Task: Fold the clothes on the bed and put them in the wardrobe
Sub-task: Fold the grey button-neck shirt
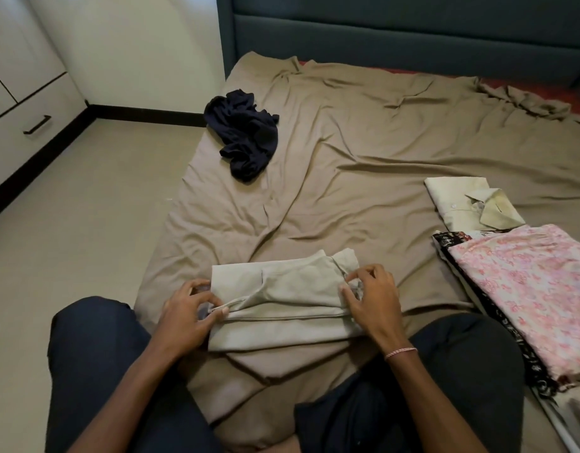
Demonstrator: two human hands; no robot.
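Note:
A folded light grey-beige garment [282, 299] lies on the bed's near edge, right in front of me. My left hand [187, 318] pinches its left edge between thumb and fingers. My right hand [370, 299] pinches the cloth at the garment's right end, fingers curled. A crumpled dark navy garment [246, 138] lies unfolded farther back on the left of the bed. At the right sit folded clothes: a cream collared shirt [461, 201] and a pink floral cloth [530, 295] on top of a black patterned one [497, 318].
The bed carries a wrinkled tan sheet [363, 152] and has a dark teal headboard [396, 31] at the back. White cabinet doors with a drawer handle [36, 125] stand at the left, across a strip of pale floor [85, 223]. My dark-trousered knees frame the near edge.

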